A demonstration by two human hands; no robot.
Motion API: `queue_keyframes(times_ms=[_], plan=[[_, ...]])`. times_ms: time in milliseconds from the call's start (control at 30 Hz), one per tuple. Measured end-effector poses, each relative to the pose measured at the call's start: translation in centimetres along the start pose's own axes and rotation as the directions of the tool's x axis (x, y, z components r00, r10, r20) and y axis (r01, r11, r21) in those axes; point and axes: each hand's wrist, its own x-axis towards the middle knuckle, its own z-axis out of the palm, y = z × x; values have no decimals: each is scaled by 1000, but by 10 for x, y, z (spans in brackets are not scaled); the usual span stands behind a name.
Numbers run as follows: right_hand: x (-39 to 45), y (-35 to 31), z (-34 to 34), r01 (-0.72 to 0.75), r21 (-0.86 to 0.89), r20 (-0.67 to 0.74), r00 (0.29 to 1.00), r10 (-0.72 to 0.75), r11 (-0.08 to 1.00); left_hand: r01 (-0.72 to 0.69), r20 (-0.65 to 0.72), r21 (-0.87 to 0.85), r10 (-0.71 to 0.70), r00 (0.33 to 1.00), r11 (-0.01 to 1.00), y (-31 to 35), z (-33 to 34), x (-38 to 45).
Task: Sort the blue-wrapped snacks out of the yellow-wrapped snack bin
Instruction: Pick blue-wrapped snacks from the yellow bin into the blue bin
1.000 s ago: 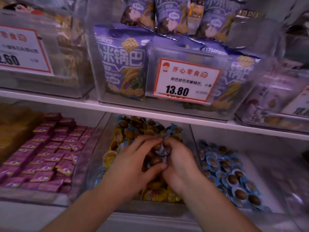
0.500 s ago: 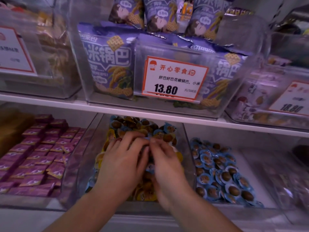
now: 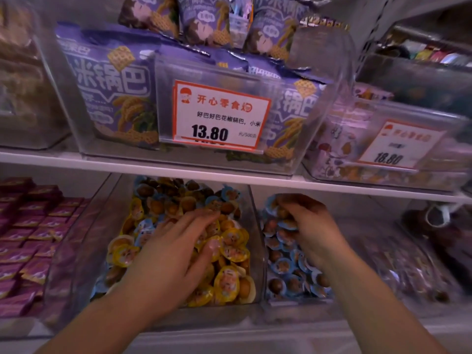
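The clear middle bin (image 3: 255,226) on the lower shelf holds yellow-wrapped snacks (image 3: 231,251) with several blue-wrapped ones (image 3: 144,232) mixed in, mostly at the back and left. My left hand (image 3: 173,256) lies flat on this pile, fingers spread and pressing the wrappers. The bin to its right holds blue-wrapped snacks (image 3: 283,267). My right hand (image 3: 309,228) is over that bin, palm down with fingers curled round blue-wrapped snacks at its far end.
A bin of purple packets (image 3: 30,233) stands to the left. The white upper shelf (image 3: 229,176) overhangs the bins and carries a clear box of purple bags with a 13.80 price tag (image 3: 219,116). More bins stand at right (image 3: 421,264).
Both hands were together in the yellow bin. Now my right hand has moved right to the blue bin with snacks, while my left hand stays on the yellow pile.
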Motion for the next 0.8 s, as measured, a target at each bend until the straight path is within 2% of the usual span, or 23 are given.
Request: queue_keyframes(times_ms=[100, 167, 200, 300, 400, 433, 533, 600, 700, 800], plan=[[14, 16, -18, -158, -220, 57, 983, 175, 963, 1, 46, 141, -8, 999, 990, -6, -1, 1], [16, 21, -24, -184, -405, 108, 963, 247, 896, 7, 30, 201, -13, 999, 980, -11, -6, 2], [18, 22, -25, -157, -440, 112, 967, 227, 884, 12, 19, 222, -17, 1000, 975, -14, -9, 3], [20, 14, -20, 45, -427, 31, 999, -35, 903, 44, -20, 260, -40, 999, 965, -22, -25, 5], [11, 5, 3, 230, -228, -56, 967, -248, 946, 86, -64, 252, -73, 995, 964, -36, -44, -1], [6, 4, 13, 299, -228, -51, 947, -318, 927, 101, -75, 251, -85, 994, 963, -40, -51, -5], [-14, 2, 52, 523, -426, 133, 844, -520, 739, 154, -111, 255, -129, 985, 955, -54, -69, -19], [-28, 2, 81, 646, -487, 316, 758, -571, 588, 202, -132, 221, -176, 976, 954, -62, -78, -29], [-41, 6, 125, 759, -476, 605, 649, -461, 445, 212, -121, 161, -193, 974, 964, -72, -86, -44], [-51, 22, 164, 819, -431, 775, 551, -310, 379, 194, -91, 101, -185, 979, 976, -77, -88, -56]])
